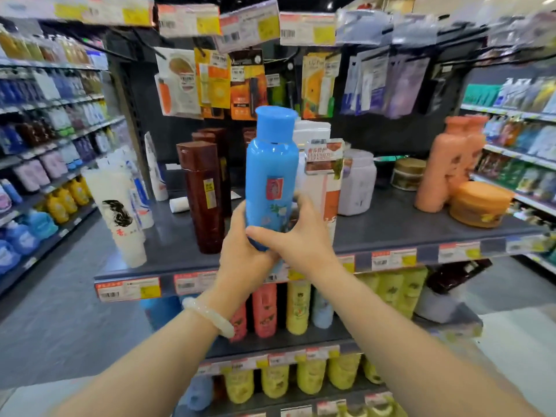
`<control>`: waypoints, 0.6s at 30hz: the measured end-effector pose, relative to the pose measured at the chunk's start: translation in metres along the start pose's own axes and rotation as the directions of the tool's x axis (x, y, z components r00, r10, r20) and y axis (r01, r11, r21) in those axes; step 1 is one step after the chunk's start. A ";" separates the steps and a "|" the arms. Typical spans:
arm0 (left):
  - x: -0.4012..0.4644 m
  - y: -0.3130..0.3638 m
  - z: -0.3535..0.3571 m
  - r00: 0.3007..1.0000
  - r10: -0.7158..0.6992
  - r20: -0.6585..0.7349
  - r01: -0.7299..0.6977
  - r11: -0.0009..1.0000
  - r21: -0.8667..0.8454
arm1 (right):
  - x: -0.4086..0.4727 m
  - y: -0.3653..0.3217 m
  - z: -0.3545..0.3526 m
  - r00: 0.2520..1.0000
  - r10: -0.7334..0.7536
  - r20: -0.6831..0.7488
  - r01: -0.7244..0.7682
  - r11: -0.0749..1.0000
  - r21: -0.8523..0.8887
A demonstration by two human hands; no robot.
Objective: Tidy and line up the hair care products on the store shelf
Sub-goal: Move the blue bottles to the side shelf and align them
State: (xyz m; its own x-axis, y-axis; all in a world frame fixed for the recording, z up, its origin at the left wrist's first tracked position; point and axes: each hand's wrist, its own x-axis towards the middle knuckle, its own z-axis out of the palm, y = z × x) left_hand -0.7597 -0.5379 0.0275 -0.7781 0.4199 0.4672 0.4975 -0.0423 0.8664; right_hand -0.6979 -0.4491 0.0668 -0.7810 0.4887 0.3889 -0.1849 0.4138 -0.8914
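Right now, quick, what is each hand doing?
Left hand: grips the bottom of the blue bottle.
Right hand: curled round the same blue bottle, lower down on its right side.

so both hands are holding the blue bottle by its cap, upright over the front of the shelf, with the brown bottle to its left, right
Not quite. The head view shows both hands, left and right, gripping the blue bottle around its base, not its cap. The rest holds: it is upright over the front of the shelf, with the brown bottle to its left.
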 end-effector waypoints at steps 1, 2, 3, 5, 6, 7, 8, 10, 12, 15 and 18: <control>-0.005 0.000 0.005 1.000 -0.001 -0.007 0.001 1.000 -0.008 | -0.005 0.005 -0.002 1.000 0.013 0.007 -0.013 1.000 -0.003; -0.011 -0.002 0.010 1.000 -0.006 -0.002 0.006 1.000 -0.017 | -0.011 0.010 -0.005 0.999 0.028 0.018 -0.028 1.000 -0.003; -0.017 -0.004 0.015 1.000 -0.014 0.002 0.014 0.999 -0.030 | -0.016 0.016 -0.009 0.998 0.047 0.036 -0.047 0.999 -0.007; -0.030 -0.008 0.025 0.999 -0.043 0.008 0.043 0.998 -0.036 | -0.027 0.026 -0.016 0.994 0.084 0.076 -0.083 0.996 -0.018; -0.036 -0.011 0.031 0.998 -0.057 0.012 0.058 0.998 -0.039 | -0.032 0.032 -0.019 0.991 0.102 0.089 -0.100 0.995 -0.024; -0.043 -0.014 0.035 0.997 -0.077 0.018 0.078 0.996 -0.047 | -0.036 0.038 -0.022 0.988 0.119 0.098 -0.116 0.993 -0.031; -0.049 -0.018 0.039 0.995 -0.097 0.027 0.098 0.993 -0.063 | -0.040 0.044 -0.023 0.986 0.133 0.104 -0.131 0.991 -0.034; -0.060 -0.029 0.042 0.988 -0.150 0.038 0.153 0.986 -0.068 | -0.048 0.055 -0.022 0.981 0.161 0.113 -0.159 0.987 -0.029; -0.068 -0.036 0.042 0.975 -0.215 0.059 0.219 0.973 -0.075 | -0.054 0.064 -0.019 0.973 0.192 0.127 -0.193 0.981 -0.008; -0.079 -0.038 0.036 0.957 -0.272 0.100 0.279 0.958 -0.063 | -0.063 0.073 -0.012 0.962 0.228 0.149 -0.231 0.973 0.007; -0.092 -0.045 0.026 0.941 -0.318 0.117 0.327 0.942 -0.072 | -0.072 0.080 -0.001 0.950 0.267 0.160 -0.268 0.963 -0.014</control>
State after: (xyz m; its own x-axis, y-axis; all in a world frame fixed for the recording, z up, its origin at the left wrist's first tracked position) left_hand -0.7003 -0.5510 -0.0594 -0.8454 0.5144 0.1437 0.1864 0.0320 0.9820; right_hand -0.6559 -0.4506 -0.0326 -0.8872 0.4515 0.0946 0.0396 0.2788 -0.9595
